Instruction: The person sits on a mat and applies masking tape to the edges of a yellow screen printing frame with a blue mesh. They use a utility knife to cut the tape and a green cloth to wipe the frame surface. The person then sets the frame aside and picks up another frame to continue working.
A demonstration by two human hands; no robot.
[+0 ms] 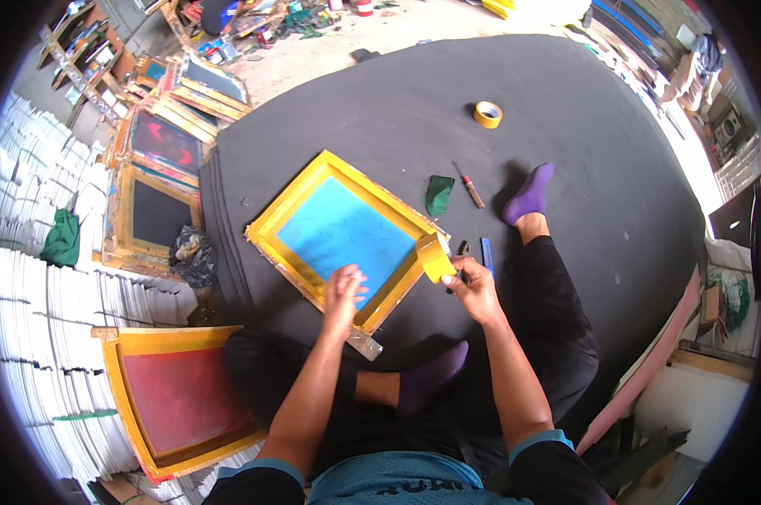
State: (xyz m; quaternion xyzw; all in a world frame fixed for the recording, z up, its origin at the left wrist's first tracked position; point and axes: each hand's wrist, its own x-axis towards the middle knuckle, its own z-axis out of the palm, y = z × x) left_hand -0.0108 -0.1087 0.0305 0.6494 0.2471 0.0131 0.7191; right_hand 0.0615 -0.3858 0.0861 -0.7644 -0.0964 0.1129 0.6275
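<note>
- While the yellow-framed blue screen [344,230] lies on the black mat [566,109], the left hand [343,290] presses flat on it, fingers open.
- The right hand [473,288] pinches yellow tape [435,257] at the frame's edge.

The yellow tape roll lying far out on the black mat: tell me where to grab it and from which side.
The tape roll lies flat, hole up, alone on the black mat. Come from above and pinch its ring wall, one finger in the hole and the thumb outside. Probably any side works, since nothing touches it; the near edge faces the person.
</note>
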